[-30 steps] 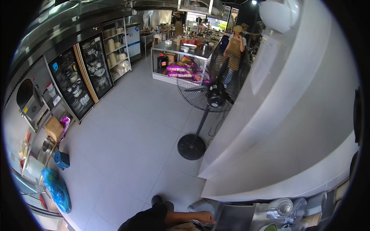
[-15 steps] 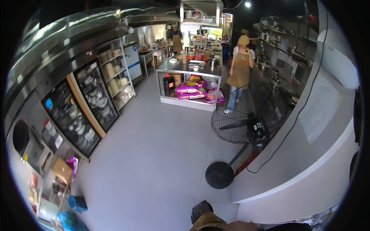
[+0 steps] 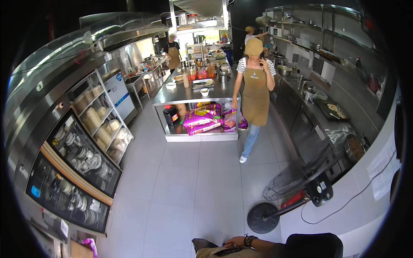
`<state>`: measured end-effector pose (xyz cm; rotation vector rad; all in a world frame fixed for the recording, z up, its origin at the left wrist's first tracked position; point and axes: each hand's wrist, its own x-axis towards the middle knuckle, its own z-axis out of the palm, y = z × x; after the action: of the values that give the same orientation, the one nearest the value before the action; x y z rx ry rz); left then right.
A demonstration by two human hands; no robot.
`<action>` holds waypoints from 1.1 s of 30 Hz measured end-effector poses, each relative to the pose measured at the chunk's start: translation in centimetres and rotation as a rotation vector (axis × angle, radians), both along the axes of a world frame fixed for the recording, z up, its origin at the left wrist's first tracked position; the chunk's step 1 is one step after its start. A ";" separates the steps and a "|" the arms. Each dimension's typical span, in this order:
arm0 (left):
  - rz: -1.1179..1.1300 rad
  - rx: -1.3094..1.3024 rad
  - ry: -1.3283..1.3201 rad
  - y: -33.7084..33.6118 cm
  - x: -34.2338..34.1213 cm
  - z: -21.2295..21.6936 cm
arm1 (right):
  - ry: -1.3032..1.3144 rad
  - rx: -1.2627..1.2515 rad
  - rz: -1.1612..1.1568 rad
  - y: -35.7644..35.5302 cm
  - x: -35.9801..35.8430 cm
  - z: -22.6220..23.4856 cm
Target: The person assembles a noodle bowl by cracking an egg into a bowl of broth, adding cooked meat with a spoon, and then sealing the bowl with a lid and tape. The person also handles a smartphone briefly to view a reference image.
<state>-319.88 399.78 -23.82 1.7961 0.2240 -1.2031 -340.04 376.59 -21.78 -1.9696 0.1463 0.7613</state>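
Note:
My right hand (image 3: 235, 241) is low in the head view, in front of the tan cloth (image 3: 209, 253) at my waist. A dark bracelet circles the wrist, and the forearm comes in from the right beside a black rounded shape (image 3: 316, 246). The fingers look curled; a small dark item shows just under them, too unclear to name. Left of the cloth, a dark shape (image 3: 199, 244), perhaps a shoe tip, pokes out. My left hand is out of the picture.
A person in a brown apron (image 3: 255, 96) walks by the steel island (image 3: 161, 96), which holds purple sacks (image 3: 202, 120). On the right stand a floor fan (image 3: 263, 217) with a trailing cord and a counter (image 3: 301, 109). Glass-door cabinets (image 3: 84, 165) line the left; two people work farther back.
The view has shifted forward, with the island and cabinets larger. The aproned person has come nearer. The fan sits farther right and lower, and my right hand with its bracelet shows more clearly.

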 end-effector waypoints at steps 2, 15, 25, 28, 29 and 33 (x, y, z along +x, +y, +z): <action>0.007 0.011 0.008 -1.9 6.1 -1.6 | 0.129 0.291 -0.092 -1.6 6.0 -0.5; -0.449 0.150 -0.077 -19.8 39.1 -5.9 | 0.403 0.104 -0.483 -19.7 25.6 3.2; -0.734 0.012 -0.057 -65.4 31.7 -3.3 | 0.430 0.094 -0.610 -45.4 20.9 -13.9; -0.668 0.064 -0.051 -74.2 29.7 -1.2 | 0.353 0.122 -0.697 -55.1 15.9 -15.2; -0.645 0.081 -0.049 -76.8 29.6 -0.8 | 0.392 0.130 -0.753 -58.7 13.8 -14.4; -0.578 0.144 -0.041 -86.8 30.0 -1.3 | 0.453 0.151 -0.954 -71.8 7.4 -8.5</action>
<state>-289.85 313.00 -25.08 2.0854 -0.2599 -1.5732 -332.66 304.81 -30.23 -1.3113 1.1633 0.5230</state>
